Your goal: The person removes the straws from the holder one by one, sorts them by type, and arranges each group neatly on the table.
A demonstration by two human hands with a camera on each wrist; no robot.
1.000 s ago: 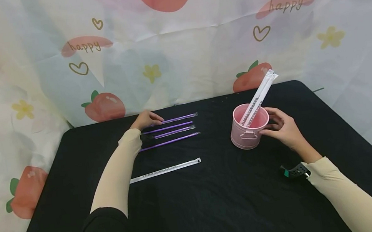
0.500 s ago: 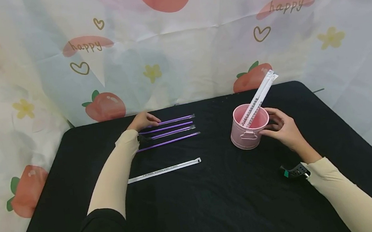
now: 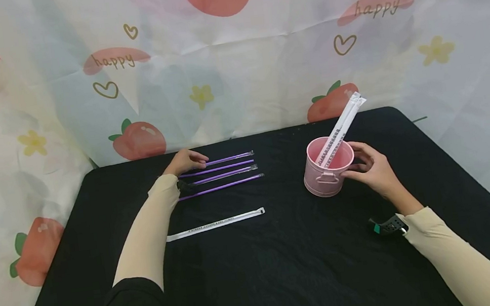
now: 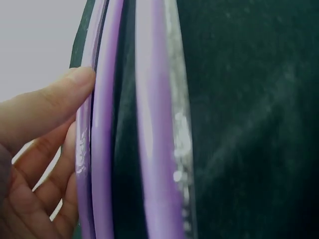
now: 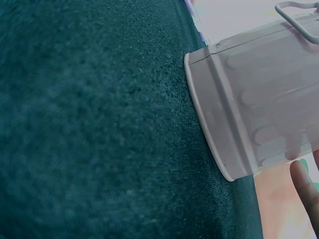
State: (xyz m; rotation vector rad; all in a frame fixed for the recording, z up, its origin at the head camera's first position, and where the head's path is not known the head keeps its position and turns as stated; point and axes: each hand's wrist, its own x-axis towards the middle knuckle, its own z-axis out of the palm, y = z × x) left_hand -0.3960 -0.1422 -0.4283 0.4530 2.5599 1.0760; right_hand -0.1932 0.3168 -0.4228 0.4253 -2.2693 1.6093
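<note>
At the far left of the head view, my left hand (image 3: 185, 161) pinches the farthest of several purple straws (image 3: 231, 158), this one in clear film. Up close in the left wrist view, the thumb lies on that wrapped straw (image 4: 83, 169), with the other fingers behind it. My right hand (image 3: 377, 171) grips the side of a small pink bucket (image 3: 318, 178), thumb near its handle and fingers at the far side. White paper-wrapped straws (image 3: 339, 128) lean out of the bucket toward the upper right. The bucket's base (image 5: 212, 114) stands on the cloth in the right wrist view.
Nearer than the purple straws lies one white paper-wrapped straw (image 3: 223, 223), its left end close to the left sleeve. A black cloth (image 3: 278, 271) covers the table. Behind the back edge hangs a fruit-printed curtain (image 3: 263, 79).
My left hand has slid a little to the left, drawing the farthest purple straw along with it. The right hand and the bucket have stayed in place.
</note>
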